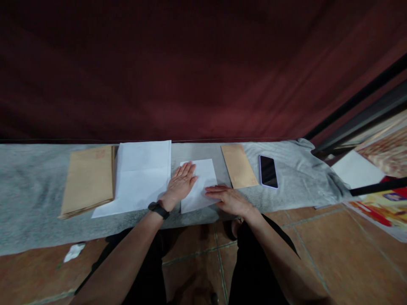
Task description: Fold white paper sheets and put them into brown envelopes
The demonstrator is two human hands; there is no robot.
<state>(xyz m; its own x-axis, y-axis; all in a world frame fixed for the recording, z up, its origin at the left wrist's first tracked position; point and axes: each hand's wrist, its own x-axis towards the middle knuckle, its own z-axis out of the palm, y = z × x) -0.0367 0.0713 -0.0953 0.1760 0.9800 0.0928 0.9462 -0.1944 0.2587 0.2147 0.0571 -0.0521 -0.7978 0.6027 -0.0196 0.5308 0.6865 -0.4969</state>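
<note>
Dark red fabric (197, 76): hangs along the far side of the work surface, filling the upper view.
Tiled floor (193, 258): brown, visible below the near edge.
Grey cloth (32, 182): covers the long, narrow surface; looks soft and slightly rumpled at the right, so judged a yielding base for pressing creases.
Large white paper (143, 182): left of the hands, a faint line across it, partly under the envelope stack.
Kraft envelope stack (89, 178): far left, edges slightly fanned.
Small white sheet (199, 199): flat on the cloth between large paper and single envelope, apparently folded. Judged very light, flexible, easily creased or torn, prone to slide on fabric. Best hold: flat palm for steadying; opposite edges or corners for lifting.
Left hand (181, 186): palm down on the sheet's left part, fingers extended and close together; no pinch seen.
Right hand (230, 200): fingers extended over the sheet's right edge; no pinch seen, though contact beneath cannot be confirmed.
Single kraft envelope (240, 166): right of the sheet, lying tilted.
Smartphone (269, 171): beside that envelope, screen dark.
Black wristband (159, 209): on the left wrist.
</note>
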